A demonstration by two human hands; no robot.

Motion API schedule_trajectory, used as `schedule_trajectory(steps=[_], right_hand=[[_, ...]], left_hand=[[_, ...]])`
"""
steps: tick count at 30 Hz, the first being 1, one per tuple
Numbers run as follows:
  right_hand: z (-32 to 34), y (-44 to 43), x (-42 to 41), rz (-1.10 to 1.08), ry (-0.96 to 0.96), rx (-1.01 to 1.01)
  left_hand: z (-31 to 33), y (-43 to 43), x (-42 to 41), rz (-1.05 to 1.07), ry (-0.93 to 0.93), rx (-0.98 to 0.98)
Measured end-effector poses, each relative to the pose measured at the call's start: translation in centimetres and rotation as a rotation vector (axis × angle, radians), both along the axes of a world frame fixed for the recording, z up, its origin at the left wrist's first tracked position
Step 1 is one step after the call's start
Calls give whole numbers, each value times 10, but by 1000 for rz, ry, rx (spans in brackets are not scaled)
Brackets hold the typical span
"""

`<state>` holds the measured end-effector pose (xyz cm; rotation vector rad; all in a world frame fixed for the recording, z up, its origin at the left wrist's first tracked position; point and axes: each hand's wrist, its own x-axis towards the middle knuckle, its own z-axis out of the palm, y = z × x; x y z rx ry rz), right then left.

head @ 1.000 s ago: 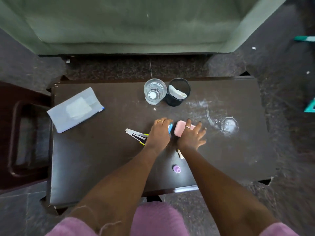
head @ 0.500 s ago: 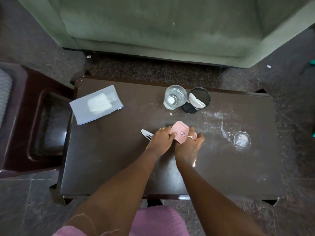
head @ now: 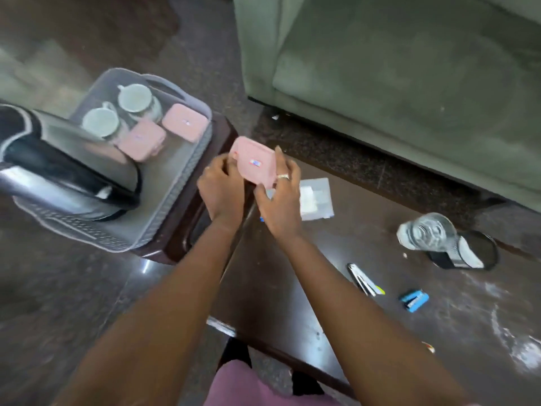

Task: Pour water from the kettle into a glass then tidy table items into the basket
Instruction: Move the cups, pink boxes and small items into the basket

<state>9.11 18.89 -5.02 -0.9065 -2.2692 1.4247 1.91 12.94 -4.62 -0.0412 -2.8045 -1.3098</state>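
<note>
Lifted from the tabletop [head: 295,276], the pink case [head: 257,165] is gripped by left hand [head: 222,190] and right hand [head: 279,200], the basket [head: 178,197] lying toward frame's upper left.

**Q:** Where's the basket [head: 181,200]?
**A:** I log it left of the table [head: 322,303], on a stool [head: 210,159]. Inside: kettle [head: 67,171] nearest me, two cups [head: 101,123] behind it, two boxes [head: 185,122] right of the cups.
**Q:** The table?
**A:** Packet [head: 314,199] far left; clippers [head: 363,279] left of stapler [head: 414,300]; glass [head: 427,234] touching a pot [head: 465,253], right. Left hand [head: 221,186] and right hand [head: 279,197] hold a third box [head: 256,164] between basket and packet. Sofa [head: 409,83] behind.
</note>
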Motion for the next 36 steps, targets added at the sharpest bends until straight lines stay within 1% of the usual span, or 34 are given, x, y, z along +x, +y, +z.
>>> schedule_trajectory(steps=[2,4,6,8,11,14,17,21,23,26,28,31,32,33,34,36], right_hand=[[16,-13,-41,60,51,5],[29,-26,-79,102,56,17],[37,-38,-113,110,51,16],[39,-44,-137,150,-4,32],[30,-53,-164,282,-214,101],[15,-57,-174,310,-419,200],[2,-60,-177,362,-486,333],[-11,-63,-185,428,-541,438],[-17,-64,-182,436,-523,513],[-27,-66,-167,400,-355,579],[-30,-66,-152,350,-236,539],[-33,-63,-120,306,-176,443],[-36,-61,-106,295,-176,426],[-39,-58,-90,269,-177,391],[-41,-54,-73,239,-184,349],[-49,-44,-40,157,-221,292]], left_hand=[[14,-19,-31,138,35,-28],[24,-40,-56,255,38,-47],[27,-57,-73,339,-12,-53],[26,-67,-81,378,-102,-58],[16,-78,-91,361,-291,-24],[4,-83,-95,302,-479,-40],[-1,-84,-92,261,-565,-76],[-9,-87,-92,222,-607,-130],[-12,-86,-92,205,-614,-168],[-13,-81,-93,178,-611,-221],[-13,-74,-92,172,-624,-279],[-15,-60,-82,232,-607,-354],[-13,-53,-72,257,-558,-342],[-13,-44,-58,249,-456,-338],[-14,-34,-41,200,-331,-326],[-20,-17,-6,34,-103,-328]])
